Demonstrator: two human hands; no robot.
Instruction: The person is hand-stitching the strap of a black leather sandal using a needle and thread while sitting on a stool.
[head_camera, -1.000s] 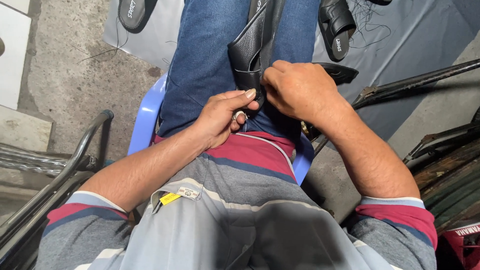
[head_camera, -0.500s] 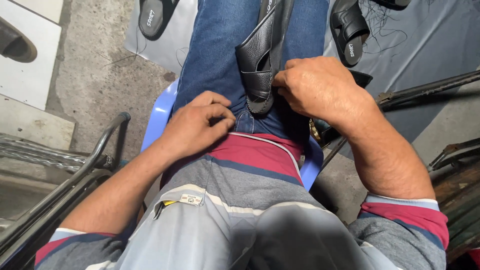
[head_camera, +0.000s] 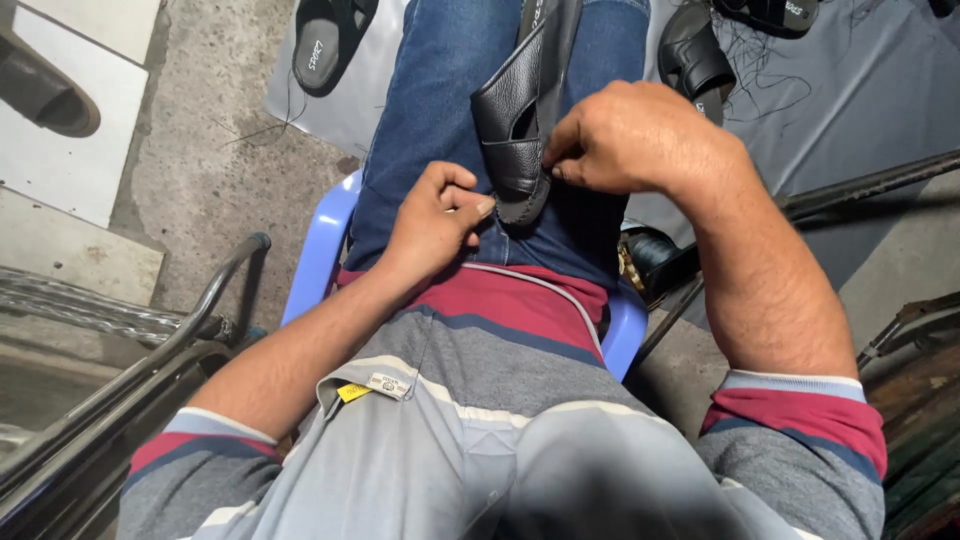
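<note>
Head cam, steep down, close on lap (head_camera: 480, 130).

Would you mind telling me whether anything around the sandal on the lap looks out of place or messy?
Mostly not. The black sandal lies along the lap, the right hand pinching its edge and the left hand beside its heel. The one untidy thing is loose dark thread tangled on the grey sheet among other sandals.

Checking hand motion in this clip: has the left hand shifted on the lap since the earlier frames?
Yes. The left hand, earlier pressed against the right hand at the black sandal, has drawn back toward the shirt hem, leaving a gap.
</note>
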